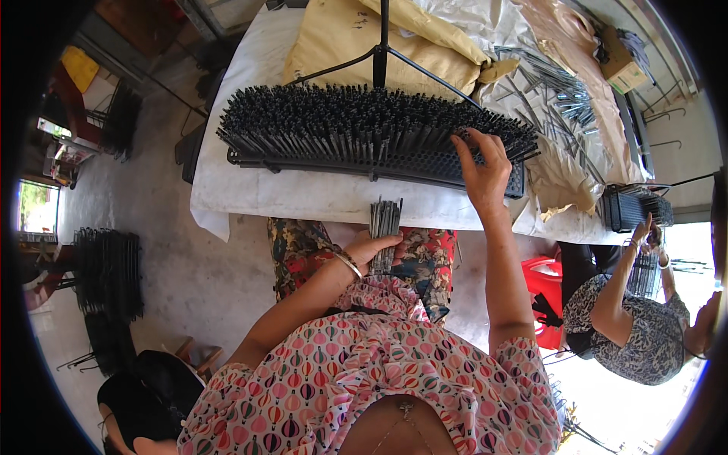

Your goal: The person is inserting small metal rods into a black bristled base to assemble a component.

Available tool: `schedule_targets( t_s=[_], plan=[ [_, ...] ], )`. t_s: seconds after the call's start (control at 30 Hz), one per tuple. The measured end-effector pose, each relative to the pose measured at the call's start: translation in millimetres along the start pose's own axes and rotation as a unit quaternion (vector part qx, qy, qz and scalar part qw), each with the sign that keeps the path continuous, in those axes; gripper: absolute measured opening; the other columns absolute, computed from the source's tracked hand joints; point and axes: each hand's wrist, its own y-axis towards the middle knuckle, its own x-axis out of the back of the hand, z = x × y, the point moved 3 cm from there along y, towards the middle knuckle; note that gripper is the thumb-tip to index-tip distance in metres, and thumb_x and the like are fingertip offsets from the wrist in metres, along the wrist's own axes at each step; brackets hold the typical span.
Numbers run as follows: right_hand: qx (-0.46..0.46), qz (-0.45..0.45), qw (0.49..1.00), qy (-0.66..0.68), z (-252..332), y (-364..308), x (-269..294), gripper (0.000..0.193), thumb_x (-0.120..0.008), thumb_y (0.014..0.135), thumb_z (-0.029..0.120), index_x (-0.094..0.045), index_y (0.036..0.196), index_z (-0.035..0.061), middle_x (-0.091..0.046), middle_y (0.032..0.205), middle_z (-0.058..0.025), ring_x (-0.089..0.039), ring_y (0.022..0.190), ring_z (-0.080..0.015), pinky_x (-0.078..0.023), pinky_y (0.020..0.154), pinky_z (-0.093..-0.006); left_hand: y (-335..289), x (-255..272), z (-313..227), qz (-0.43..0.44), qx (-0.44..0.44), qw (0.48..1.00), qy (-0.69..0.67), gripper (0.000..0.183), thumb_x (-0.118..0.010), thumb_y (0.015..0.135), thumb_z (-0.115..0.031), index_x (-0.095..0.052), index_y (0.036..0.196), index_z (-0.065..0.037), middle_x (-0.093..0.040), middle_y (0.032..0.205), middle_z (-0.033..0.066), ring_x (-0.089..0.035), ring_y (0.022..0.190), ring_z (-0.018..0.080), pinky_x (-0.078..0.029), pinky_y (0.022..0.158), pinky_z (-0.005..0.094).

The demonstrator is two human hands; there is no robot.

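Observation:
A long black perforated rack [497, 176] lies along the near edge of the table, packed with many thin dark rods [356, 121] standing upright. My left hand [369, 249] is closed around a bundle of thin grey rods [385, 216], held upright in front of the rack above my lap. My right hand [485, 163] is over the right part of the rack. Its thumb and forefinger are bent together at the edge of the standing rods, beside bare holes. Whatever sits between those fingertips is too small to make out.
A black metal stand [381, 57] rises behind the rack. Yellow-brown sacking [334, 42] and loose metal rods [542, 83] lie on the white-covered table [250, 186]. At right, a co-worker [629, 326] handles a similar rack [626, 208], near a red chair [540, 284]. Stacked dark racks [106, 269] stand left.

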Motion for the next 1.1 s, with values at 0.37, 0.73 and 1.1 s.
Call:
schedule_targets(
  t_s=[0.37,0.73,1.1],
  plan=[
    [-0.139,0.014,0.988,0.061,-9,-2,-11,0.021,-0.068,0.078,0.008,-0.064,0.096,-0.0007,-0.066,0.082,-0.0095,-0.060,0.066,-0.0085,-0.047,0.060,-0.0225,0,12,3,0.011,-0.025,0.999,0.039,0.024,-0.068,0.080,-0.015,-0.060,0.100,-0.003,-0.065,0.089,0.0079,-0.064,0.081,0.0181,-0.054,0.068,0.0330],
    [-0.058,-0.011,0.996,0.067,-7,2,-4,0.014,-0.066,0.077,0.001,-0.066,0.091,0.0003,-0.064,0.084,-0.0080,-0.059,0.063,-0.0128,-0.047,0.058,-0.0235,0,15,4,0.072,-0.020,0.997,-0.006,0.028,-0.064,0.082,-0.013,-0.057,0.108,-0.004,-0.064,0.097,0.0107,-0.064,0.088,0.0204,-0.054,0.074,0.0337],
    [0.006,-0.006,1.000,-0.016,12,2,1,0.016,-0.061,0.082,0.002,-0.065,0.097,0.0008,-0.060,0.096,-0.0109,-0.061,0.077,-0.0183,-0.048,0.065,-0.0259,5,18,8,0.056,-0.039,0.998,0.001,0.027,-0.063,0.083,-0.012,-0.057,0.107,-0.001,-0.064,0.100,0.0122,-0.063,0.092,0.0225,-0.054,0.077,0.0344]
  ],
)
